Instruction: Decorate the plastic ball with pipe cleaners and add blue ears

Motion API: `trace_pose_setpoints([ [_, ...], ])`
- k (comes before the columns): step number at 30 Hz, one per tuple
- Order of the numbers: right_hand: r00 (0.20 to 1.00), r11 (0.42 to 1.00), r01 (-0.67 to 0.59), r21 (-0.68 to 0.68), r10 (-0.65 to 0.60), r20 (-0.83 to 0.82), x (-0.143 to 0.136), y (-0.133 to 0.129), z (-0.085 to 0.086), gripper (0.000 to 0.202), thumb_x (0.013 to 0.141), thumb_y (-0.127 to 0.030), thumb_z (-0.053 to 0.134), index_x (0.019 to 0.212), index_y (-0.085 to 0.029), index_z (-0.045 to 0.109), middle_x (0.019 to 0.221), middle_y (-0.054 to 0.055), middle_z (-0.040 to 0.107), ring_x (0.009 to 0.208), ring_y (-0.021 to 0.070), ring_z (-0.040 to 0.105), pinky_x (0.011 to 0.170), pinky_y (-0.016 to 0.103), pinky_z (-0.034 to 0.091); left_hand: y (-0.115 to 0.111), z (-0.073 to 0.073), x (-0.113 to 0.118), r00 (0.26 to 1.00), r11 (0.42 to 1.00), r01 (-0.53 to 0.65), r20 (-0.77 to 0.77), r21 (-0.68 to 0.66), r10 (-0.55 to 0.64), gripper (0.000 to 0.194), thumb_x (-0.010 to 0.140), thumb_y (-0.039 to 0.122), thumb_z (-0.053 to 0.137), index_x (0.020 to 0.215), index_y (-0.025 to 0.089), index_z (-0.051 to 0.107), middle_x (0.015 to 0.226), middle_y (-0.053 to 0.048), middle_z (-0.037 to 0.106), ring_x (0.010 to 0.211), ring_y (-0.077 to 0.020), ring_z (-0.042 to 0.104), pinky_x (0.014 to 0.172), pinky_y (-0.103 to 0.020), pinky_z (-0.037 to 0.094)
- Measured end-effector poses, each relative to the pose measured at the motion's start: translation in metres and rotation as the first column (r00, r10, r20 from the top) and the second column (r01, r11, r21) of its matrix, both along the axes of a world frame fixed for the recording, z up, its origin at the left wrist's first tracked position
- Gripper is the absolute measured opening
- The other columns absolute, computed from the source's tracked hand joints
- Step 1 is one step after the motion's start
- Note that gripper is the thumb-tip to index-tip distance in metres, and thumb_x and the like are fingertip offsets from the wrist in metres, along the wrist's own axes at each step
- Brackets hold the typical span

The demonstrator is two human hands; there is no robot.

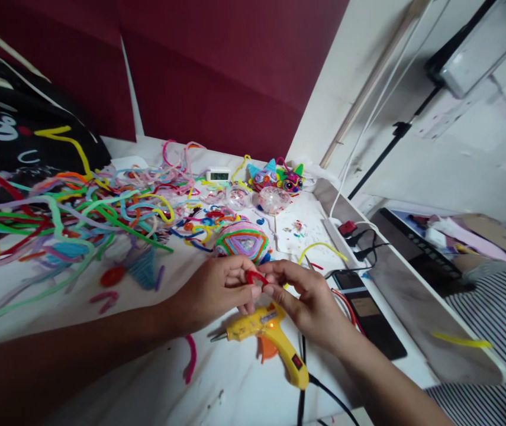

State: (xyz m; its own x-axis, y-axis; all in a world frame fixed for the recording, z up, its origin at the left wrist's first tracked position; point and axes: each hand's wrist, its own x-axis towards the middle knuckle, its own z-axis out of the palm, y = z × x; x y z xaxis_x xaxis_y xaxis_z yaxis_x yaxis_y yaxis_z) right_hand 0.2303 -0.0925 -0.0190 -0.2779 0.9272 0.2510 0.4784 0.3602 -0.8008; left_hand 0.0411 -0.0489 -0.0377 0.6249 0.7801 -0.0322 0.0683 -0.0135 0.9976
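Note:
Between my two hands is a short red pipe cleaner [257, 276], bent into a small loop. The fingers of my left hand [219, 290] pinch its left side, while my right hand [303, 296] grips the right side between thumb and forefinger. Just below them a yellow hot glue gun [257, 324] lies on its side, its orange light lit and its nozzle pointing left. Beyond my fingertips sits a rounded piece covered in coiled pipe cleaners [242, 241] in purple, orange and green, its near edge partly hidden by my hands.
Loose colored pipe cleaners [79, 213] cover the left side. Clear bowls [274, 200], a small digital clock [218, 174] and colorful animal-like crafts [274, 176] stand behind. At right are a black phone [366, 310], a power strip [341, 234] and the table's raised edge [412, 302].

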Motion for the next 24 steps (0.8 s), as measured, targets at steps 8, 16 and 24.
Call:
trace_pose_setpoints([
  [8,0.995,0.993,0.087,-0.079,-0.083,0.055,0.035,0.015,-0.002,0.014,0.088,-0.024,0.056,0.098,-0.017,0.065,0.086,0.005,0.067,0.077,0.0163,0.059,0.068,0.027,0.045,0.028,0.015,-0.021,0.908,0.425,-0.217,0.022,0.879,0.419,0.012,0.086,0.025,0.057,0.091,0.017,0.065,0.079,-0.002,0.068,0.069,-0.0133,0.062,0.067,-0.025,0.05],
  [16,0.93,0.973,0.082,0.214,-0.151,0.334,0.041,0.014,-0.009,0.02,0.087,-0.011,0.049,0.098,-0.016,0.066,0.09,0.008,0.067,0.075,0.0157,0.061,0.065,0.026,0.046,0.058,-0.01,-0.023,0.943,0.312,0.048,-0.146,0.949,0.298,0.045,0.087,0.031,0.058,0.129,0.017,0.053,0.138,-0.015,0.049,0.131,-0.0284,0.043,0.112,-0.044,0.033],
  [24,0.902,0.987,0.084,0.137,-0.134,0.41,0.053,-0.008,-0.013,0.018,0.09,-0.015,0.05,0.098,-0.016,0.066,0.088,0.007,0.068,0.075,0.0166,0.062,0.068,0.028,0.047,0.059,-0.017,-0.024,0.92,0.502,0.056,-0.239,0.863,0.309,0.063,0.086,0.04,0.059,0.141,0.017,0.039,0.144,-0.013,0.042,0.135,-0.0284,0.038,0.114,-0.041,0.031],
])
